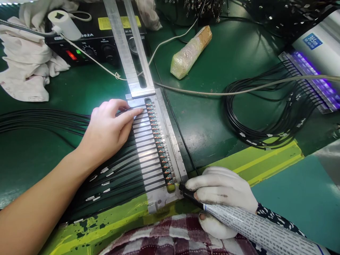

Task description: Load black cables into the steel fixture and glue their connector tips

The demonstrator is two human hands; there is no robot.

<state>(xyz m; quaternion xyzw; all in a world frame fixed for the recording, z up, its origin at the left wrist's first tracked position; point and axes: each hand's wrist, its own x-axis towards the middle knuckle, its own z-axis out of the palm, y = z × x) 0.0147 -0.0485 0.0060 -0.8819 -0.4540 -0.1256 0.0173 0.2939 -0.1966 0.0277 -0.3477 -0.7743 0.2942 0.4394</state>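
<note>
Left hand (pixel 110 122) resting on cables (pixel 66 118), grip unclear; right hand (pixel 225 191) clasping tube (pixel 247 223), nozzle (pixel 191 196) meeting metal fixture (pixel 170 138), seemingly needing steady aim.

The bare left hand (pixel 106 127) rests on black cables (pixel 66 118) laid across a metal jig (pixel 171 138); the gloved right hand (pixel 223 191) holds a printed tube (pixel 241 219), nozzle (pixel 191 196) beside the jig's near end, above the green worktop (pixel 204 120).

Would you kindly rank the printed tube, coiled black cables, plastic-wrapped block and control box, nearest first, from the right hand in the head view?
From the right hand:
1. Printed tube, held
2. Coiled black cables, ahead right
3. Plastic-wrapped block, ahead left
4. Control box, far left
</note>
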